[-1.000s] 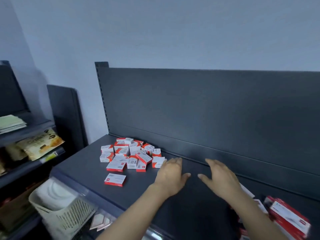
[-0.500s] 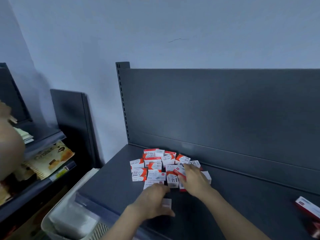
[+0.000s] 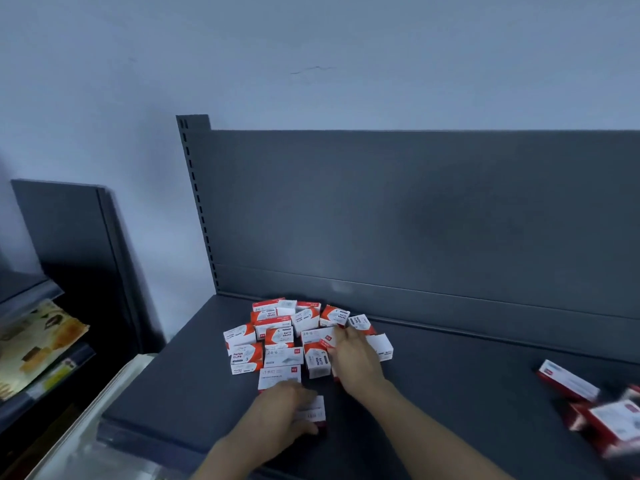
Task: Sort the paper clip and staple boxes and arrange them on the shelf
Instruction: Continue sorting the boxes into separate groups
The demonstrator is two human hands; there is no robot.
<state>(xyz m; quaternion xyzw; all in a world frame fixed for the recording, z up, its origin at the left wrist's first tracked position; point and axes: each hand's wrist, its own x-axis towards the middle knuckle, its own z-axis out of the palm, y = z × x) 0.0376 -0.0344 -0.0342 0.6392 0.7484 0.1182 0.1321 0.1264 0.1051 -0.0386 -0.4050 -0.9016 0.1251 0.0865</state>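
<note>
A pile of small red-and-white paper clip and staple boxes lies jumbled on the dark grey shelf, near its back left corner. My left hand grips a flat red-and-white box on the shelf just in front of the pile, thumb at its near edge and fingers over its top. Over the pile's right side lies my right hand, its fingers stretched out and touching a red-and-white box. What sits under its palm is hidden.
Larger red-and-white boxes lie blurred at the shelf's right end. The shelf's grey back panel rises behind the pile. Another rack at the left holds yellowish printed packs. A white basket sits below the shelf's left edge.
Both hands moved left from the bare shelf to the pile. My left hand took hold of the flat box in front; my right hand settled on the pile's right side.
</note>
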